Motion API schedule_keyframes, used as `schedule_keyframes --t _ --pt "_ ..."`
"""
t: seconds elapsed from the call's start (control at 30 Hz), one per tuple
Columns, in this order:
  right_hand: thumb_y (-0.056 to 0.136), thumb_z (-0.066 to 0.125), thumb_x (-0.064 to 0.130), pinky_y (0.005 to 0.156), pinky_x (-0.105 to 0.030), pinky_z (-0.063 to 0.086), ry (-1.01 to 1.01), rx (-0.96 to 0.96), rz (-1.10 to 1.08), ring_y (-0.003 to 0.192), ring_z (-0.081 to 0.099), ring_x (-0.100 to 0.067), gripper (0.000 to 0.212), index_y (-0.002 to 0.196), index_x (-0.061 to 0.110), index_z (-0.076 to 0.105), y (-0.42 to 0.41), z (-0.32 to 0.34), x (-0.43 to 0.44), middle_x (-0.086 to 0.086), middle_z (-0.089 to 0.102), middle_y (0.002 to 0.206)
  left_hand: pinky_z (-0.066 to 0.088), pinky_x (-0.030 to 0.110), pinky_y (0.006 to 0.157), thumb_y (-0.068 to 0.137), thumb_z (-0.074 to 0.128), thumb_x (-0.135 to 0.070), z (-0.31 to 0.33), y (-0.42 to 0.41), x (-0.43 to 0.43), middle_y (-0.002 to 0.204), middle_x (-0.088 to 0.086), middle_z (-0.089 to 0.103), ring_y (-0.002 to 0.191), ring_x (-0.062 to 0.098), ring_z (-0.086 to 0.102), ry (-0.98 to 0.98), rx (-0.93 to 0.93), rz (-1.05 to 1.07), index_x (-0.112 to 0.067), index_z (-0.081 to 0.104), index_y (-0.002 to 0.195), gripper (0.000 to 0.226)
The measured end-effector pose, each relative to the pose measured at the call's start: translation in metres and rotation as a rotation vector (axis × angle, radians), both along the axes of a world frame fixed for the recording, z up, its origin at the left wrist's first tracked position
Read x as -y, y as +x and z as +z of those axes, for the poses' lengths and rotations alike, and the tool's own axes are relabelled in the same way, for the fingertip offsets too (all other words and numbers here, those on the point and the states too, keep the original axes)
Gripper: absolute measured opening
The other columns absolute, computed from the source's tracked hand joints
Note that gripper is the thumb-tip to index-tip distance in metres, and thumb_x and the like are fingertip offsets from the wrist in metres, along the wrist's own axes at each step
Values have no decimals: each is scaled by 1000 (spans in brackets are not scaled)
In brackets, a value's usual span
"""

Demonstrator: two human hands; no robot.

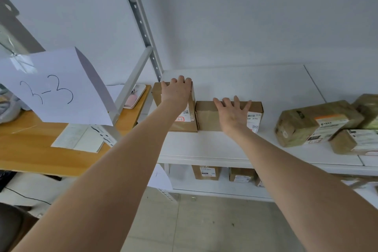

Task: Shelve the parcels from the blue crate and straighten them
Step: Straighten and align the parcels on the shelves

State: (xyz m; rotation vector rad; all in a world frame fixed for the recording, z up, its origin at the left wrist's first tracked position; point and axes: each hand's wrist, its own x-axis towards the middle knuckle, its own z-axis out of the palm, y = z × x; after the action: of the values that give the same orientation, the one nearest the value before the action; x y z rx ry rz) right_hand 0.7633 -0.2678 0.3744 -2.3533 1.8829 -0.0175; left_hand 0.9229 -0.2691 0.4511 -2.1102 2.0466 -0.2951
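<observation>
Two brown cardboard parcels stand side by side at the left end of the white shelf (pixel 204 145). My left hand (pixel 178 90) lies on top of the left parcel (pixel 184 125), its fingertips curled over the parcel's far edge. My right hand (pixel 233 110) rests flat on the right parcel (pixel 206 116) with the fingers spread and straight. Both parcels carry white shipping labels on their front right. The blue crate is out of sight.
Several taped parcels (pixel 311 122) sit in a loose cluster at the right of the same shelf. More boxes (pixel 206 173) stand on the shelf below. A paper sign marked 3-3 (pixel 55 88) hangs from the grey upright at left, above a wooden desk (pixel 26 149).
</observation>
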Motion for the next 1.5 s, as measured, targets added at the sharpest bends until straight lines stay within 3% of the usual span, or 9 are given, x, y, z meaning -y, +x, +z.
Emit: schedule_keyframes --t 0.33,0.47,0.57,0.7,0.87,0.97,1.03,1.1,1.5 --pt "84 62 3 112 -68 0 28 -25 26 146 3 -38 92 153 31 8 -2 1 11 -3 22 154 32 49 108 83 65 -8 -1 1 7 133 9 42 127 28 41 2 -19 3 -13 31 138 65" --pt "94 58 34 114 -65 2 47 -9 40 147 -5 -37 83 154 27 0 -7 6 13 -8 7 161 34 45 106 80 72 -30 7 -3 8 137 10 40 130 29 39 63 18 29 -14 27 142 79" --pt "86 60 56 116 -60 2 28 -3 61 148 -8 -34 99 154 24 -3 -25 20 12 -7 -1 162 28 43 111 76 74 -42 19 -25 11 145 12 32 138 28 27 59 10 -64 -14 19 147 94" --pt "69 70 68 116 -60 -1 14 -8 137 148 -11 -32 121 154 25 -6 -79 33 12 -6 -6 162 27 36 111 83 69 -36 17 -85 14 151 10 26 142 25 23 46 -110 -238 -16 16 150 88" --pt "64 78 62 113 -65 -1 141 -237 75 147 -13 -36 129 153 30 -9 -178 43 17 -4 -10 161 26 37 113 79 73 -32 -25 -154 17 152 7 23 143 22 20 182 -130 -251 -18 9 151 97" --pt "73 78 46 112 -68 13 244 -251 46 147 2 -38 109 153 28 6 -213 31 18 -5 5 160 28 39 111 82 69 -22 -42 -169 17 152 7 26 142 23 24 212 -102 -224 -17 8 151 92" --pt "79 72 34 109 -65 23 244 -175 31 144 12 -37 91 150 27 16 -215 20 20 -4 19 155 38 39 101 87 61 -13 -47 -170 18 145 6 35 133 25 36 211 -82 -185 -17 15 150 79" --pt "83 69 30 109 -66 22 222 -135 16 144 12 -39 83 149 25 20 -206 15 23 -4 24 153 45 38 87 89 55 -6 -48 -167 19 136 5 41 123 25 44 225 -101 -135 -21 25 145 66" --pt "89 62 44 113 -66 9 135 -93 11 147 -3 -39 90 154 26 2 -159 5 30 -5 0 162 47 37 77 90 51 -5 -46 -165 23 127 4 45 118 26 48 195 -142 -81 -27 33 141 58"
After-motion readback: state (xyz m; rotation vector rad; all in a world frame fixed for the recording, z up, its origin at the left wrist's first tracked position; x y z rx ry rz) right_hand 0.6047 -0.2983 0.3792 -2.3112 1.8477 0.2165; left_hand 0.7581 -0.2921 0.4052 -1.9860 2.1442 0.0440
